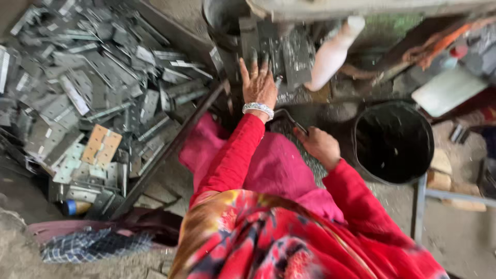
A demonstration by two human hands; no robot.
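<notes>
My left hand [258, 82], with a white bangle at the wrist, lies flat with fingers spread on dark metal plates [289, 51] stacked under a machine's edge. My right hand [320, 146] is closed around the thin rim of a dark metal tray or handle [285, 116] just below those plates. Both sleeves are red. Pink cloth [279, 165] covers my lap beneath the arms. The frame is motion-blurred.
A large heap of grey perforated metal hinge plates [88, 93] fills the left, bounded by a slanting metal bar [165, 155]. A black bucket [393, 142] stands to the right. A white plastic bottle [333, 51] leans near the machine. Checked cloth [88, 243] lies at lower left.
</notes>
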